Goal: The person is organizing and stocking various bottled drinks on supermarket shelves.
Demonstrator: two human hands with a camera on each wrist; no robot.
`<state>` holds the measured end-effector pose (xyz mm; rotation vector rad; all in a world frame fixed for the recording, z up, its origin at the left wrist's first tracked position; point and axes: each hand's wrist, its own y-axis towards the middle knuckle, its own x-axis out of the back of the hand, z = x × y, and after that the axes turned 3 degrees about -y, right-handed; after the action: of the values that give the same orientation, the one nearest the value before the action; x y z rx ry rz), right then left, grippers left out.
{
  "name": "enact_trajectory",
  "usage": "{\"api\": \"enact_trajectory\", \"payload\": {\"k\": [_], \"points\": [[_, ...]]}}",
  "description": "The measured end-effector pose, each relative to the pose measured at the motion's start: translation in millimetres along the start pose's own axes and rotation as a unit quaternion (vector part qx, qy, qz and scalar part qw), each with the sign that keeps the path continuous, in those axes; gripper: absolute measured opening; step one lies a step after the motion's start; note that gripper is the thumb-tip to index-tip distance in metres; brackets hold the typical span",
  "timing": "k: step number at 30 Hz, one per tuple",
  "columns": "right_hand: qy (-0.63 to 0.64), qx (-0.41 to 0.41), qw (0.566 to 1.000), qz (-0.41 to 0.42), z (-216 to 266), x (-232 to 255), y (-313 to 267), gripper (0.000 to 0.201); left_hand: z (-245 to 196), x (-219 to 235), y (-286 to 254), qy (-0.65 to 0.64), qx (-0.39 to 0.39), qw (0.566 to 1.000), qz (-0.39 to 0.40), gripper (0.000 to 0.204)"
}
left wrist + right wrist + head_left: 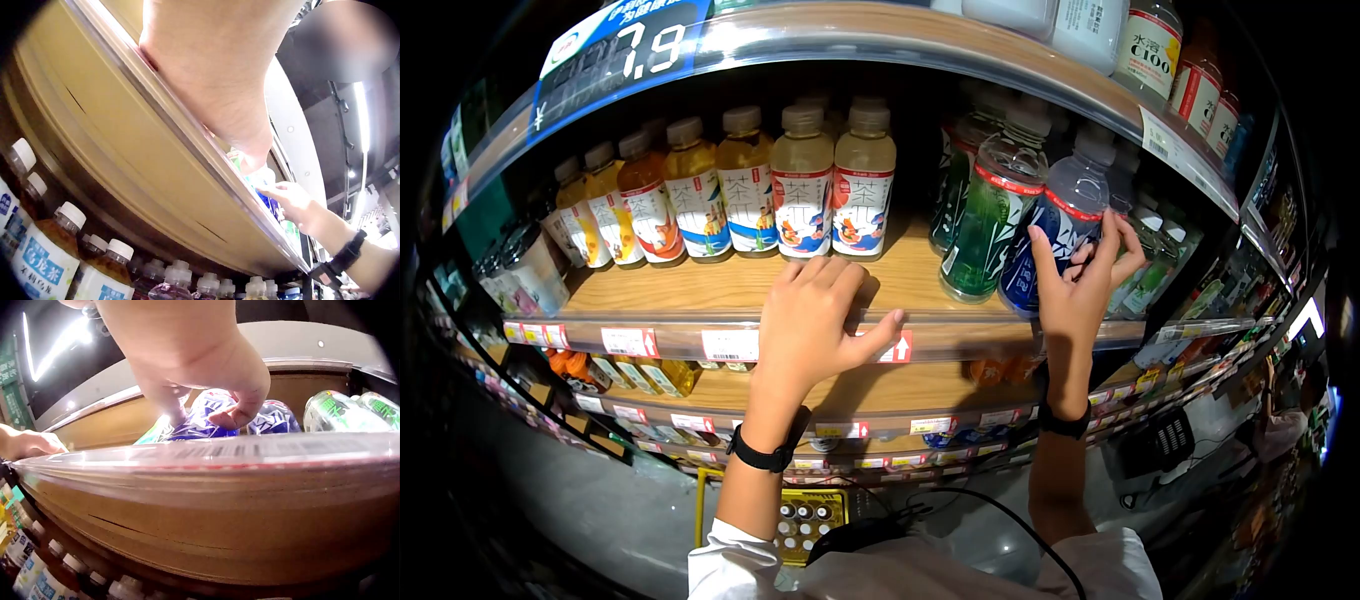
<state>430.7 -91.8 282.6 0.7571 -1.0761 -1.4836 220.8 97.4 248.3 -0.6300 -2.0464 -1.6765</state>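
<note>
The right hand [1082, 275] has its thumb and fingers around a blue-labelled bottle [1055, 235] at the right of the shelf; in the right wrist view its fingers curl at the bottle's blue and white label [203, 419]. A green bottle [992, 220] stands just left of it. The left hand [815, 315] rests on the shelf's front edge, thumb out, holding nothing, in front of tea bottles with white labels [862, 190]. Up close in the left wrist view, the left hand [219, 75] lies over the shelf edge.
A row of tea bottles [695, 200] fills the shelf's left part. An upper shelf edge [880, 35] with a price sign [625, 60] overhangs it. Lower shelves [920, 390] hold more drinks. A yellow basket [830, 505] with bottles is on the floor.
</note>
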Motion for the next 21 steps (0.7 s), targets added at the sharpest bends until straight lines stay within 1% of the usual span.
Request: {"api": "enact_trajectory", "payload": {"k": [1, 3, 5, 7, 8, 9, 11, 12, 15, 17, 19, 20, 21], "points": [[-0.001, 0.000, 1.000, 0.002, 0, 2, -2, 0.085, 1, -1, 0, 0.005, -0.006, 1.000, -0.004, 0.038], [-0.005, -0.036, 0.999, 0.040, 2, 7, -5, 0.087, 0, -2, -2, 0.006, -0.012, 1.000, -0.006, 0.037], [-0.016, -0.026, 0.999, 0.039, 0, 9, -18, 0.089, -2, -1, -1, 0.008, 0.000, 1.000, 0.006, 0.036], [-0.026, -0.010, 0.998, 0.055, -6, 10, -30, 0.085, -2, -2, -1, 0.011, -0.003, 1.000, 0.004, 0.035], [-0.042, 0.010, 0.998, 0.050, -17, 8, -35, 0.071, -2, -2, -2, 0.015, -0.005, 1.000, 0.003, 0.035], [-0.042, 0.010, 0.998, 0.052, -18, 6, -33, 0.071, -2, -2, -1, 0.015, -0.002, 1.000, 0.004, 0.035], [0.003, -0.038, 0.997, 0.066, -18, 5, -31, 0.057, -4, -3, -1, 0.029, -0.010, 1.000, 0.001, 0.034], [-0.005, -0.024, 0.998, 0.058, -15, 5, -29, 0.053, -3, -4, -1, 0.029, -0.018, 0.999, -0.007, 0.034], [-0.021, -0.021, 0.998, 0.052, -15, 3, -33, 0.054, -2, -5, -2, 0.028, -0.017, 0.999, -0.006, 0.033], [-0.023, -0.032, 0.997, 0.063, -9, 5, -33, 0.057, -1, -4, -2, 0.030, -0.017, 0.999, -0.006, 0.033], [-0.061, -0.009, 0.998, 0.030, -3, 3, -34, 0.061, 1, -5, -3, 0.033, -0.019, 0.999, -0.004, 0.033], [-0.083, 0.026, 0.996, -0.009, -4, 0, -33, 0.065, 2, -7, -3, 0.027, -0.023, 0.999, -0.016, 0.036], [-0.081, 0.027, 0.996, -0.010, 1, 0, -31, 0.065, 3, -9, -3, 0.021, -0.026, 0.999, -0.028, 0.039]]}}
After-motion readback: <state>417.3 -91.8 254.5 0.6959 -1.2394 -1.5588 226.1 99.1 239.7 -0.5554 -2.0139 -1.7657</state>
